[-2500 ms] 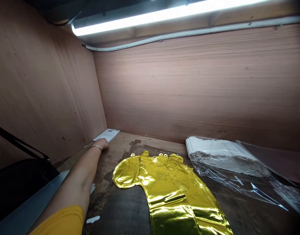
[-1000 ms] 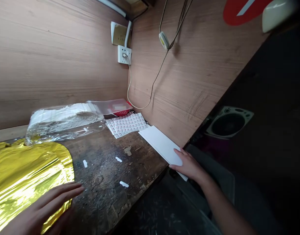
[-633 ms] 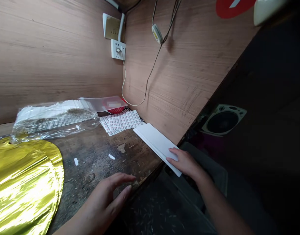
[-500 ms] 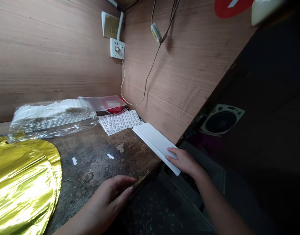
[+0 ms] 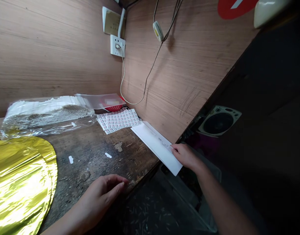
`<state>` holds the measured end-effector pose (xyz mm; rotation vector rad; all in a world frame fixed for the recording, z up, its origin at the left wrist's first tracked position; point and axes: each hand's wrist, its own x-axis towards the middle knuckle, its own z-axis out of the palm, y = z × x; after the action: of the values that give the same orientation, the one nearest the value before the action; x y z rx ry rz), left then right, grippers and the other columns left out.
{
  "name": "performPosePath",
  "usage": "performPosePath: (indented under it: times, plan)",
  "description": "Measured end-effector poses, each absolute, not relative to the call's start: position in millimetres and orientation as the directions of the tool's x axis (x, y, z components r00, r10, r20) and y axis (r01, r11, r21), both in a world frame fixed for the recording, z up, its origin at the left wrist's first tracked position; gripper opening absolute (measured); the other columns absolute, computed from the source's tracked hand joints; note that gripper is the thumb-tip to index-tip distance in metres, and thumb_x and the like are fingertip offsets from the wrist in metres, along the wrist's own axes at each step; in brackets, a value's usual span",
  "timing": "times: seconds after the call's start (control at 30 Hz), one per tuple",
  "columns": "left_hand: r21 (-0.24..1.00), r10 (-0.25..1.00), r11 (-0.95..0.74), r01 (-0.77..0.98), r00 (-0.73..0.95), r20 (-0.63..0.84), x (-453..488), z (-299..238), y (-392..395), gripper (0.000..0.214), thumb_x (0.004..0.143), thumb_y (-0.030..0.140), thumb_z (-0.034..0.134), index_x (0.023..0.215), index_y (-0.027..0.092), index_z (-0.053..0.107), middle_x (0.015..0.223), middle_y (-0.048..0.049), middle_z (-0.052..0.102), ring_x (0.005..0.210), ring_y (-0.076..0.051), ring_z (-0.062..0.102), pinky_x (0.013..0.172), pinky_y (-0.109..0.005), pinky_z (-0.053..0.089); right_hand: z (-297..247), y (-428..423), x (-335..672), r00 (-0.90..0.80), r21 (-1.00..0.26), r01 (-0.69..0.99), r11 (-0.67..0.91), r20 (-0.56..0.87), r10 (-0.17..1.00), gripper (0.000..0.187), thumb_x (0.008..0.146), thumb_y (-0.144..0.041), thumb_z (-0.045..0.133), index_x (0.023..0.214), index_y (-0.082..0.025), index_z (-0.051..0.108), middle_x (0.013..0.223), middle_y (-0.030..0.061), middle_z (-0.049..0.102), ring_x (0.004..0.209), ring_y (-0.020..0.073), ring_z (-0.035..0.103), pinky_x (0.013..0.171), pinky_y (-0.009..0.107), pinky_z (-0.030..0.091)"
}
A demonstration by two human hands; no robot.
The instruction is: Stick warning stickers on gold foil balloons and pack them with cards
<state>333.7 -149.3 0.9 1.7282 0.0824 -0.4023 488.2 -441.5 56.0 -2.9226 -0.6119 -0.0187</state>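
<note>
White folded paper sheets lie against the side wall, their near end jutting past the table edge. My right hand is closed on the wall-side edge of the top sheet, thumb above it; faint grey print shows along that side. Over the front edge of the table, my left hand is loosely curved with nothing in it, thumb and fingers slightly apart. Sheets of small printed labels touch the far end of the white sheets.
Gold foil pieces cover the left of the worn table. Behind them lies a clear plastic bag of white items. A white cord hangs from the wall near a socket. Below right is a dark bin.
My right hand has gone from lying on the sheets to gripping the top one at its wall-side edge, and print now shows there. My left hand has shifted slightly left, fingers closer together.
</note>
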Motion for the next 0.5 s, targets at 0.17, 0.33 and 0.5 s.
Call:
performPosePath:
  times: [0.17, 0.33, 0.5]
  plan:
    - [0.943, -0.034, 0.114, 0.314, 0.950, -0.312, 350, 29, -169, 0.048, 0.071, 0.060, 0.070, 0.087, 0.015, 0.066, 0.082, -0.0071, 0.071, 0.079, -0.021, 0.067, 0.068, -0.028, 0.053, 56, -429, 442, 0.901, -0.041, 0.329, -0.943, 0.313, 0.301, 0.040, 0.095, -0.018, 0.034, 0.119, -0.012, 0.066, 0.111, 0.0161, 0.071, 0.094, 0.0269, 0.069, 0.080, 0.035, 0.052]
    - [0.897, -0.060, 0.402, 0.186, 0.982, -0.177, 358, 53, -191, 0.055, 0.076, 0.052, 0.071, 0.115, 0.014, 0.064, 0.125, -0.0161, 0.064, 0.108, -0.031, 0.062, 0.082, -0.036, 0.055, 34, -387, 362, 0.544, 0.057, 0.673, -0.737, 0.636, 0.547, 0.034, 0.092, -0.009, 0.045, 0.119, -0.013, 0.064, 0.114, 0.0101, 0.071, 0.099, 0.0221, 0.068, 0.088, 0.034, 0.054]
    - [0.893, 0.053, 0.408, 0.192, 0.971, -0.233, 351, 32, -177, 0.052, 0.070, 0.042, 0.078, 0.110, 0.011, 0.067, 0.112, -0.0153, 0.071, 0.103, -0.032, 0.065, 0.088, -0.039, 0.052, 32, -375, 349, 0.686, -0.295, 0.707, -0.643, 0.505, 0.524, 0.048, 0.089, -0.041, 0.056, 0.130, -0.017, 0.058, 0.135, 0.0152, 0.056, 0.119, 0.0334, 0.055, 0.092, 0.048, 0.052]
